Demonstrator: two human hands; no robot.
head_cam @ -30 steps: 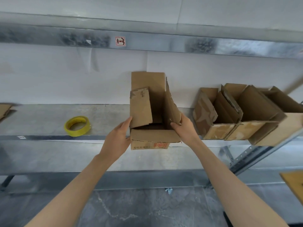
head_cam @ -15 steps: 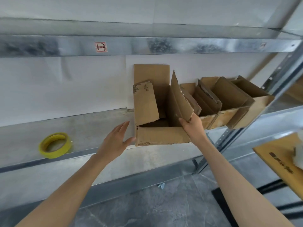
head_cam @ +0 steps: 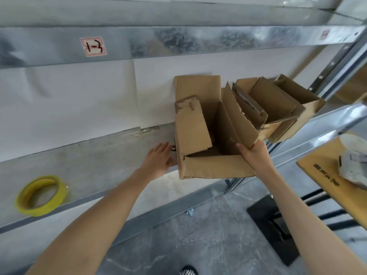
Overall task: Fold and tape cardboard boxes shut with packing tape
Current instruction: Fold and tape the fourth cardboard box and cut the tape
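A long grey metal shelf (head_cam: 99,161) runs along a white wall, with a shiny metal beam above it. A small sticker (head_cam: 93,46) on the beam says "1-3". The floor (head_cam: 198,245) below is grey stone.

An open cardboard box (head_cam: 214,167) sits on the shelf, right at the front edge. Its top is not shut. The back flap (head_cam: 198,86) stands up against the wall. The left flap (head_cam: 190,126) leans in over the hole. The right flap (head_cam: 236,120) sticks up and tips out to the right.

The person's right hand (head_cam: 255,153) holds the near bottom corner of the right flap, with the fingers curled around the edge of the card. The left hand (head_cam: 156,159) is flat and spread, with straight fingers, just beside the left wall of the box. I cannot tell if it is touching the box. It holds nothing.

A roll of yellow tape (head_cam: 35,210) lies flat on the shelf, far off to the left, well apart from the box and from both hands.

More open boxes (head_cam: 278,104) are squeezed together on the shelf just to the right of the first box. Their flaps stick out all ways.

Off to the right is a brown table (head_cam: 327,181) with black writing on it and a white thing (head_cam: 355,167) on top. I cannot tell what the white thing is.
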